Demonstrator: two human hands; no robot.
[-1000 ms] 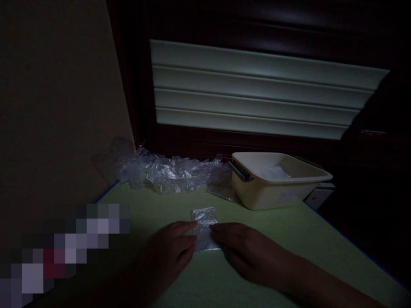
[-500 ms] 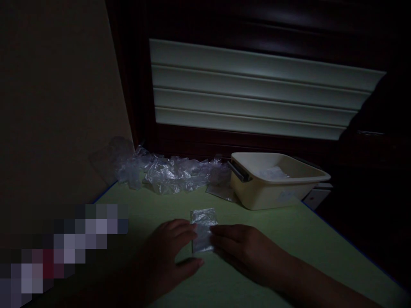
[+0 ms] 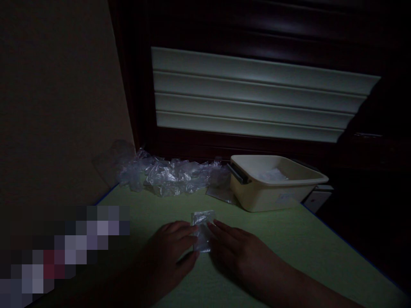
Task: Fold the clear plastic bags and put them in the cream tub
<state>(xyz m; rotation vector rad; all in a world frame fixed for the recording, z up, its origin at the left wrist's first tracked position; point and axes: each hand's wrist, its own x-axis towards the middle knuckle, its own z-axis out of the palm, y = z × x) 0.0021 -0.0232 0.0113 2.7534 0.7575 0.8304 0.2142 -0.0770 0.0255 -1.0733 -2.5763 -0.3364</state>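
Note:
A small folded clear plastic bag [image 3: 203, 241] lies flat on the green tabletop [image 3: 154, 209] in front of me. My left hand [image 3: 175, 248] touches its left edge with the fingertips, thumb near the lower left corner. From the other side my right hand [image 3: 239, 250] rests its stretched fingers on the right part of the bag. Both hands have their fingers apart, and neither lifts the bag off the table.
Crumpled clear plastic bags [image 3: 173, 173] are heaped along the back edge. At the back right stands a cream basin [image 3: 272, 196] with dark handles and some plastic inside. A flat plastic piece [image 3: 221, 193] lies beside it. Behind rises a dark frame with pale slats [image 3: 250, 100].
My right hand's fingers have moved up and farther over the bag. The left thumb has come in closer to the bag's lower left corner. The view has shifted slightly.

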